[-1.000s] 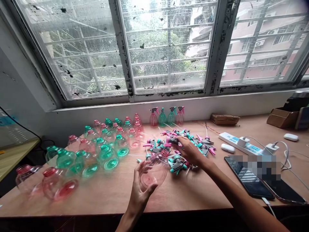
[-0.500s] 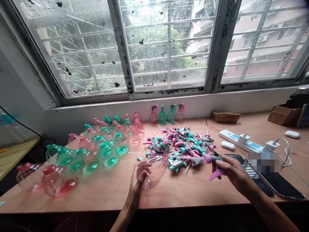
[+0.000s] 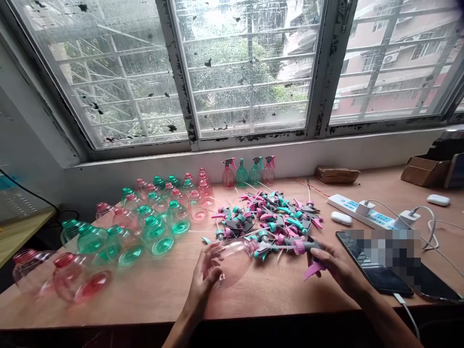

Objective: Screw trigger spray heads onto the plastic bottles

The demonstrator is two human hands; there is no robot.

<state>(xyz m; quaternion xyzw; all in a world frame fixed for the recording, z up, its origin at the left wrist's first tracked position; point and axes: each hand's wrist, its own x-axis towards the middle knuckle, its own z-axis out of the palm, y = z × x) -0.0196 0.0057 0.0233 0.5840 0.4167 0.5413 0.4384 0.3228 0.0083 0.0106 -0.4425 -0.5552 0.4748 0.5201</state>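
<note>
My left hand (image 3: 206, 273) grips a clear pink plastic bottle (image 3: 234, 261), tilted with its neck pointing right. My right hand (image 3: 335, 266) holds a grey and pink trigger sprayer (image 3: 308, 251) by its head. The sprayer's thin dip tube points left, its tip at the bottle's mouth. Just behind both hands lies a heap of pink, teal and grey trigger sprayers (image 3: 270, 220) on the wooden table (image 3: 261, 290).
Several empty pink and green bottles (image 3: 145, 222) lie at the left. Several finished spray bottles (image 3: 250, 172) stand by the wall. At the right are a power strip (image 3: 362, 212), phones (image 3: 373, 263), cables and a cardboard box (image 3: 422, 171).
My right hand picked a sprayer out of the heap, drew it right, then brought it left toward the bottle's neck. My left hand kept hold of the bottle.
</note>
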